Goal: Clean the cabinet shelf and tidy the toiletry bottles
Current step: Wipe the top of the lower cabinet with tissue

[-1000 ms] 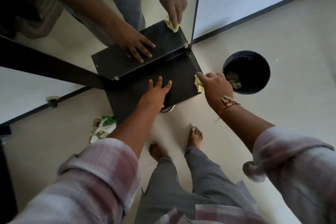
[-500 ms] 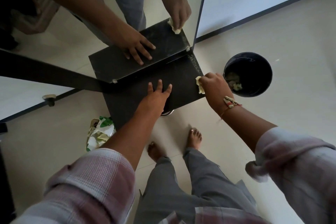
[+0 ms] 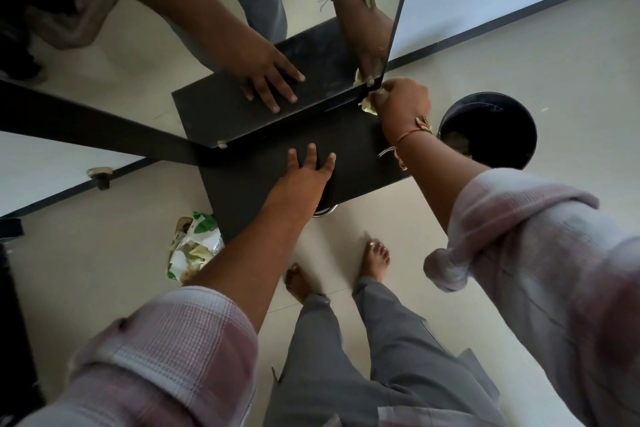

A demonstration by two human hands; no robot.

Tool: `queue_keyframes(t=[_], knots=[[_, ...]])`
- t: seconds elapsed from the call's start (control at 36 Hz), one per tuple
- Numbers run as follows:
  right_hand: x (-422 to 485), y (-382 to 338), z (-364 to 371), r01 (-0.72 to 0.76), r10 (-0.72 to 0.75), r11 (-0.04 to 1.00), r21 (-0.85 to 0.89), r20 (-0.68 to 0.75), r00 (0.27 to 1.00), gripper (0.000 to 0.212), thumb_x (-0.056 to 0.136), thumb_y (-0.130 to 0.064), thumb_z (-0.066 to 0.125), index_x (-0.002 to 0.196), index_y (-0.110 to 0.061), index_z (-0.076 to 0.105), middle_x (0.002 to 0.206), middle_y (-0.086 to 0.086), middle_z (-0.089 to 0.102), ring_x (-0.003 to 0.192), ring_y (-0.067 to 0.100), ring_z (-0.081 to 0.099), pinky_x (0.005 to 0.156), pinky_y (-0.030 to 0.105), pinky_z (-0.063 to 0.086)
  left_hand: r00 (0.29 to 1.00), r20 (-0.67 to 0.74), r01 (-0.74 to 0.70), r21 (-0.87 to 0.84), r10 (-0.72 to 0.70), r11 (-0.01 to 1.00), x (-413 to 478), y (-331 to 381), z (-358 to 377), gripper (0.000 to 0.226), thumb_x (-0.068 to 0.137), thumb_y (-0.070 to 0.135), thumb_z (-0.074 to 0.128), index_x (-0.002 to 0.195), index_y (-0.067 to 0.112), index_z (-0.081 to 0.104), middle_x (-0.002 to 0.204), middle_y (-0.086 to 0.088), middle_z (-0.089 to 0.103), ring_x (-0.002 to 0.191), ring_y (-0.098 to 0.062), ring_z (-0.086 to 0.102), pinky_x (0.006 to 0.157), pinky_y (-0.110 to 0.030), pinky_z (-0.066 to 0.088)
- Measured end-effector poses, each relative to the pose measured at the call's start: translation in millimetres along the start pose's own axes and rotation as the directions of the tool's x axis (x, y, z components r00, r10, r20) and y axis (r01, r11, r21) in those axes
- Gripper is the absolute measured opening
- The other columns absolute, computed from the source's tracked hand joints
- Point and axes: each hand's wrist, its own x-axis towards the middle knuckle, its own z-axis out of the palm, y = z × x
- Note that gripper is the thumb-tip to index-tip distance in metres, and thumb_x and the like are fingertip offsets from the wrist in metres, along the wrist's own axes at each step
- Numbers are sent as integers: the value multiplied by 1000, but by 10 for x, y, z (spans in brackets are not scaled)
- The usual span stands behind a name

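Wiping the far right corner of the dark shelf (image 3: 349, 152) where it meets the mirror (image 3: 145, 45).

The right hand (image 3: 401, 104) is clamped around a crumpled yellowish cloth (image 3: 367, 105), pressing it into the shelf's back corner against the mirror's edge. The left hand (image 3: 304, 173) lies flat on the middle of the shelf, fingers spread apart, holding nothing. Right of the shelf, on the floor, stands a black bin (image 3: 488, 130) with scraps inside. Below the shelf's left end lies a green-and-white packet (image 3: 194, 246). No toiletry bottles can be seen on the shelf.
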Motion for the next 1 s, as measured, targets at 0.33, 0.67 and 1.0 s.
queue_keyframes(t=[0.33,0.67,1.0], knots=[[-309,353,-117,-33,38,996,-78,64,997,26,89,-36,59,99,-18,74,93,9,71,84,26,62,67,26,42,1000,30,1,1,-1,1000,24,10,4,98,88,0,61,152,33,-6,161,-10,-13,145,-47,-8,101,-53,43],[-906,875,-251,-69,115,964,-258,166,979,20,90,-27,60,98,-18,76,90,10,72,76,25,61,65,26,45,1000,31,4,0,-4,1000,-12,11,-36,97,89,-2,60,153,33,-5,161,-10,-13,145,-45,-8,103,-55,43],[-809,416,-146,250,-268,944,-217,-55,962,21,87,-14,60,107,-20,57,94,8,60,78,29,59,62,36,52,999,44,-2,12,1,1000,-41,5,-75,94,91,10,61,154,31,-5,161,-11,-13,145,-46,-7,102,-52,42]])
